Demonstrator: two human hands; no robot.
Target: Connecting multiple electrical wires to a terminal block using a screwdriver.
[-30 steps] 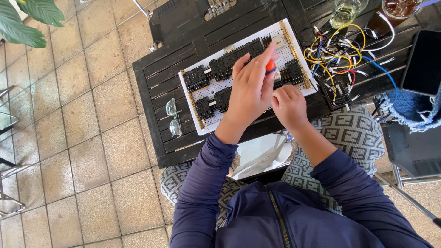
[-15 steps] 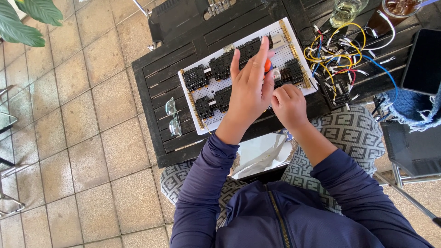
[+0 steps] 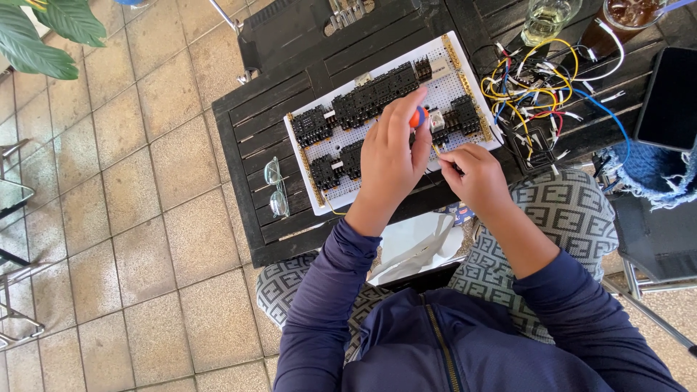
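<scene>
The left hand [image 3: 388, 156] lies over the middle of a white perforated board [image 3: 450, 83] that sits tilted on a dark slatted surface [image 3: 250, 138]. Its grip is clamped on a screwdriver with an orange handle [image 3: 417, 116], only the top of which shows between the fingertips at the far side of the hand. The right hand [image 3: 475, 178] is just beside it on the right, at the near right edge of the board, its fingers pinched together on a thin yellow wire [image 3: 438, 151] that runs up toward the screwdriver. Rows of black terminal blocks [image 3: 374, 94] cover the board, with gold strips along its left and right edges.

A pair of clear glasses [image 3: 276, 190] lies on the surface left of the board. To the right of the board is a tangle of yellow, white, blue and red wires [image 3: 537, 76]. Far right stand a glass of pale drink [image 3: 544, 18] and a glass of dark drink [image 3: 628, 14], and a dark tablet [image 3: 669, 98] lies at the right edge. Crumpled white paper [image 3: 414, 247] rests in the person's lap over a patterned cushion [image 3: 573, 218]. Green leaves [image 3: 40, 33] show far left above the tiled floor [image 3: 109, 239].
</scene>
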